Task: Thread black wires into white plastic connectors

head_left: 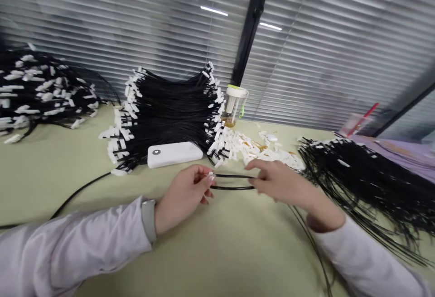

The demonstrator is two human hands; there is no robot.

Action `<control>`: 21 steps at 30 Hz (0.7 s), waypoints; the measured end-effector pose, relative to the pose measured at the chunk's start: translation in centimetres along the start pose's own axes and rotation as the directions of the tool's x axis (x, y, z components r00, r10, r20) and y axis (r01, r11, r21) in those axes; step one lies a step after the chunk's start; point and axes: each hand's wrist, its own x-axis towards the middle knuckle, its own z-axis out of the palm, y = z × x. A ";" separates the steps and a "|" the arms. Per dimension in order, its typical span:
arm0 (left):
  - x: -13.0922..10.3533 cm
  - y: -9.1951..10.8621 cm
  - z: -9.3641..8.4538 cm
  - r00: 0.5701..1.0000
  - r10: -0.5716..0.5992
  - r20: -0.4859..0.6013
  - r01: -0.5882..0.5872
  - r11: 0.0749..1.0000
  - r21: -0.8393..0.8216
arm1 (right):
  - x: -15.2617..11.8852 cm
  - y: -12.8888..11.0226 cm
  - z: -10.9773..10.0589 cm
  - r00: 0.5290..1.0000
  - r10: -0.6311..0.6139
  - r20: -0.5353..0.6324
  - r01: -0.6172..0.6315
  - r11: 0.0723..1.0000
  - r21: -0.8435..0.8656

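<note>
Black cables (234, 188) between hands (185, 195); red straw (369, 113) in translucent cup (350, 122).

Pale green bench (234, 247) carries: cable heap (50, 88), 10 o'clock; cable stack (171, 107), 11 o'clock; white device (176, 154) in front; lidded cup (235, 93), 12 o'clock; white pieces (243, 145), 1 o'clock; cable bundle (367, 172), 3 o'clock.

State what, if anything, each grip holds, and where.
Left grip: black cable strands, at the white end piece. Right grip: farther along them; hold unclear.
</note>
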 end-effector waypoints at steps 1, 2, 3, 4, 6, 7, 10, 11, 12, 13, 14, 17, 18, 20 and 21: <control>0.0 0.1 -0.1 1.000 -0.011 -0.007 0.011 1.000 -0.014 | 0.2 1.1 -1.0 1.000 0.032 0.001 -0.032 0.999 -0.024; 0.0 0.2 -0.2 1.000 -0.023 -0.013 0.022 0.999 -0.027 | 0.4 2.3 -2.0 0.998 0.061 -0.003 -0.061 0.997 -0.048; 0.0 0.3 -0.3 0.999 -0.035 -0.019 0.034 0.999 -0.038 | 0.5 3.6 -3.0 0.996 0.090 -0.019 -0.092 0.993 -0.071; 0.0 0.4 -0.3 0.999 -0.047 -0.026 0.046 0.998 -0.048 | 0.5 4.8 -4.0 0.993 0.112 -0.039 -0.115 0.989 -0.094; 0.1 0.4 -0.4 0.997 -0.069 -0.034 0.066 0.996 -0.067 | 0.0 7.1 -6.0 0.991 0.120 -0.063 -0.128 0.984 -0.126; 0.1 0.3 -0.4 0.996 -0.078 -0.031 0.075 0.994 -0.076 | -0.4 8.1 -6.9 0.992 0.110 -0.054 -0.117 0.984 -0.131; 0.1 0.1 -0.2 0.995 -0.097 0.006 0.097 0.990 -0.102 | -1.7 9.8 -8.6 0.998 0.041 -0.037 -0.045 0.992 -0.114; 0.1 0.1 -0.1 0.994 -0.103 0.028 0.106 0.989 -0.107 | -1.8 10.0 -8.6 0.998 0.015 -0.066 -0.023 0.993 -0.112; 0.0 0.0 0.1 0.993 -0.105 0.054 0.110 0.988 -0.105 | -1.6 9.9 -8.4 0.993 -0.007 -0.119 -0.008 0.993 -0.120; -0.1 0.0 0.2 0.991 -0.102 0.082 0.110 0.990 -0.092 | -1.1 9.7 -7.7 0.983 -0.027 -0.184 0.002 0.990 -0.138; -0.3 0.0 0.4 0.990 -0.097 0.107 0.105 0.992 -0.068 | -0.4 9.4 -6.8 0.964 -0.041 -0.262 -0.003 0.986 -0.166; -0.8 0.1 0.8 0.987 -0.060 0.152 0.051 0.997 0.061 | 2.4 7.8 -2.6 0.929 -0.101 -0.355 0.005 0.965 -0.262; -1.0 0.2 0.9 0.986 -0.048 0.158 0.031 0.994 0.108 | 3.2 7.2 -1.2 0.929 -0.122 -0.349 0.016 0.956 -0.292; -1.3 0.4 1.0 0.985 -0.038 0.170 0.007 0.984 0.179 | 4.6 6.3 1.3 0.925 -0.139 -0.352 0.011 0.939 -0.342; -1.5 0.4 1.1 0.984 -0.043 0.173 0.008 0.980 0.197 | 5.0 5.9 2.1 0.921 -0.141 -0.363 0.001 0.933 -0.360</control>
